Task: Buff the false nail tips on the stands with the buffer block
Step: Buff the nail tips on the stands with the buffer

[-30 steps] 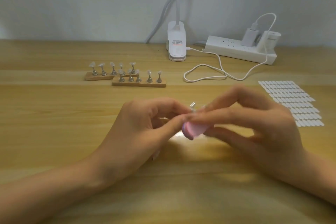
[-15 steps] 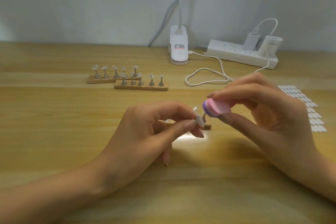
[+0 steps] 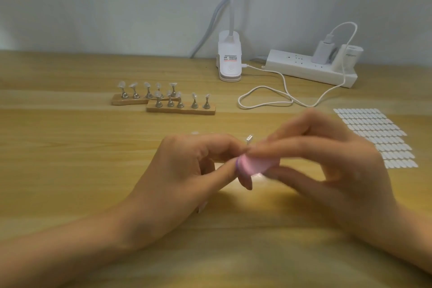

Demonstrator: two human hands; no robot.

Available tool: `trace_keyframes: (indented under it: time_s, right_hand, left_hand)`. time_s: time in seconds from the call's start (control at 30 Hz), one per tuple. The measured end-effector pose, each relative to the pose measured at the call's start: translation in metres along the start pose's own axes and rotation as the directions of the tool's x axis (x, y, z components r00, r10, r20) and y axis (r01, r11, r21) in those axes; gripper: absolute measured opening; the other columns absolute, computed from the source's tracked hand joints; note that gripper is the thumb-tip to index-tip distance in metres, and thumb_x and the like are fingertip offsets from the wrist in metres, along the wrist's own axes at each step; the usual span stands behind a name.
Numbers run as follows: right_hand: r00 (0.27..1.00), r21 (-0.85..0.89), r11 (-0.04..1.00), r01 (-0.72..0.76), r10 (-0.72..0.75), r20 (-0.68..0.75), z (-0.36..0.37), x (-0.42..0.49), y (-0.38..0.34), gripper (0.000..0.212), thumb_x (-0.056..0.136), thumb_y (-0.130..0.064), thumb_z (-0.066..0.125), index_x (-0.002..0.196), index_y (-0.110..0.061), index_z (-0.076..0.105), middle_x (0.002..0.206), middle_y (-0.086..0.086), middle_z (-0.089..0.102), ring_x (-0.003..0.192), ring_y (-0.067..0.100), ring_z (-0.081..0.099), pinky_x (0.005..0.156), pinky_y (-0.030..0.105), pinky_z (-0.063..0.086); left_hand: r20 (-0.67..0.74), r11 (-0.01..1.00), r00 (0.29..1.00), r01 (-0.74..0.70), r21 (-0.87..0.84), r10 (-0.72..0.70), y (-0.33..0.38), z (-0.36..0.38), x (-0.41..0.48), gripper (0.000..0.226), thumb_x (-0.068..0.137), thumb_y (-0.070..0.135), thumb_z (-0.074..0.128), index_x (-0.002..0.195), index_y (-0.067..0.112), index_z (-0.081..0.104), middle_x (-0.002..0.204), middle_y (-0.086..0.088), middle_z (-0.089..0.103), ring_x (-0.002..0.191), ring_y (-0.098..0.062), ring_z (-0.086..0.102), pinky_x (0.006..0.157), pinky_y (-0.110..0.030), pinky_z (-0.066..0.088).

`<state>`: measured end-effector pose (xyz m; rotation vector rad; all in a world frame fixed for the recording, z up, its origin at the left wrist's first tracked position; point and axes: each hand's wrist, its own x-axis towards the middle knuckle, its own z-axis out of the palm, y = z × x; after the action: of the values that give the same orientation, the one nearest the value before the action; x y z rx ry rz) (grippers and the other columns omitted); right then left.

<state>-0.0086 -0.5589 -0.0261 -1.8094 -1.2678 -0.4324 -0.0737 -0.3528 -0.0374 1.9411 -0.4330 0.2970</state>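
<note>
Nearest, at six o'clock of the view, both forearms reach in over the wooden table (image 3: 70, 170) and the hands meet mid-frame. The left hand (image 3: 184, 170) has its thumb and curled fingers pinched on a small metal nail stand (image 3: 249, 139), of which only one bright end pokes up; whether a tip sits on it is hidden. The right hand (image 3: 332, 166), blurred, pinches the pink buffer block (image 3: 253, 165) between thumb and forefingers. The block lies at three o'clock of the left fingertips, touching them, its long axis running nine to three, so I judge the stroke must sweep along that line across the held stand. Further off, at eleven o'clock, stand two wooden bases, the front base (image 3: 181, 111) and the rear base (image 3: 118, 101), each carrying five stands topped with false nail tips (image 3: 194, 95). At two o'clock lies a sheet of white tabs (image 3: 374, 138); beyond it are a lamp clamp (image 3: 230, 65) and a power strip (image 3: 304, 70).
</note>
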Motion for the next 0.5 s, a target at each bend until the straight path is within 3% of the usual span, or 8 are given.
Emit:
trace_keyframes:
  time_s: [0.07,0.2,0.3,0.4,0.5]
  right_hand:
    - [0.999,0.002,0.999,-0.040,0.040,-0.028,-0.0006,-0.0002,-0.0001,0.021,0.089,-0.019,0.073,0.109,-0.023,0.069,0.094,0.003,0.061,0.091,0.020,0.068,0.080,0.037,0.055]
    - [0.999,-0.029,0.999,0.038,-0.038,0.011,0.0004,0.0007,-0.0008,0.022,0.089,-0.020,0.070,0.111,-0.021,0.068,0.097,-0.001,0.059,0.091,0.011,0.067,0.082,0.026,0.054]
    - [1.000,-0.004,1.000,-0.005,0.005,-0.017,-0.0021,0.0017,0.0014,0.023,0.088,-0.019,0.070,0.111,-0.022,0.067,0.096,0.003,0.060,0.089,0.019,0.067,0.079,0.035,0.055]
    - [0.999,-0.023,0.999,0.031,-0.031,0.007,-0.0026,0.0016,0.0038,0.022,0.089,-0.017,0.070,0.111,-0.020,0.068,0.098,0.002,0.059,0.087,0.016,0.066,0.076,0.031,0.054]
    - [1.000,-0.004,1.000,0.001,-0.001,-0.009,-0.0037,0.0011,0.0044,0.023,0.088,-0.015,0.071,0.111,-0.017,0.069,0.097,0.005,0.059,0.087,0.020,0.067,0.077,0.036,0.055]
  left_hand:
    - [-0.007,1.000,1.000,0.014,-0.018,-0.014,0.0001,-0.0004,0.0002,0.013,0.093,0.030,0.067,0.084,0.025,0.075,0.069,0.015,0.072,0.032,0.000,0.042,0.042,-0.011,0.033]
    - [-0.009,1.000,1.000,-0.002,-0.001,0.002,0.0016,-0.0001,-0.0002,0.015,0.092,0.033,0.066,0.084,0.023,0.075,0.065,0.019,0.069,0.033,0.002,0.043,0.042,-0.011,0.034]
    - [-0.003,1.000,1.000,0.000,-0.008,0.000,0.0020,-0.0011,-0.0007,0.009,0.092,0.028,0.068,0.086,0.027,0.075,0.070,0.015,0.072,0.033,0.000,0.043,0.042,-0.011,0.034]
    - [-0.013,1.000,1.000,-0.019,0.001,0.019,0.0035,-0.0010,-0.0009,0.011,0.091,0.030,0.065,0.086,0.032,0.074,0.069,0.017,0.071,0.034,0.002,0.044,0.043,-0.010,0.034]
    - [-0.017,1.000,1.000,-0.017,-0.008,0.017,0.0021,-0.0011,-0.0006,0.011,0.091,0.028,0.066,0.084,0.026,0.074,0.069,0.017,0.071,0.034,0.001,0.044,0.043,-0.011,0.035]
